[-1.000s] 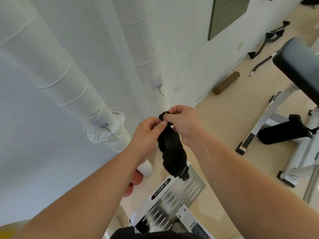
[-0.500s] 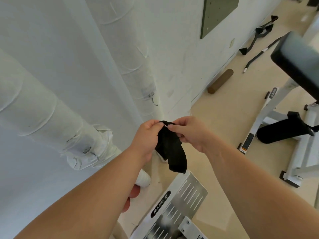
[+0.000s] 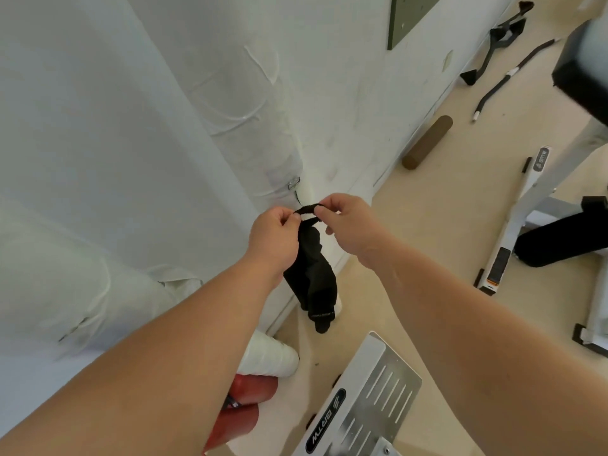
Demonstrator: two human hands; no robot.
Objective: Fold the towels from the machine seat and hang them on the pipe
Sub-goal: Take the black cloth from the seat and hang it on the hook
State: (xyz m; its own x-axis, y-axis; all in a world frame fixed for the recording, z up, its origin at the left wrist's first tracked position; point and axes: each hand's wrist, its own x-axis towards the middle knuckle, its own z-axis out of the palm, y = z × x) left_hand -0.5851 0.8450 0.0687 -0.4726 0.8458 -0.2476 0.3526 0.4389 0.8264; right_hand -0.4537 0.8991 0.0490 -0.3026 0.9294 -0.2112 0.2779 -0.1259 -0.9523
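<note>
ahead: wrapped pipe (image 3: 250, 120) and wall (image 3: 345, 93) block | below: metal footplate (image 3: 378, 399) | right: open floor (image 3: 427, 245)

hands — left (image 3: 274, 238), right (image 3: 348, 225) | pinching black towel (image 3: 312, 274) | beside wrapped pipe (image 3: 260, 103)

"BRTW" logo on metal footplate (image 3: 378, 398), btm right.

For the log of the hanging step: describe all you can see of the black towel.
The black towel looks like soft dark cloth, bunched narrow, hanging down in the air before the white wall. A thin loop at its top is stretched between the left hand and right hand, which pinch its ends. A stitched hem shows near the bottom end. Nothing else visibly touches it.
</note>
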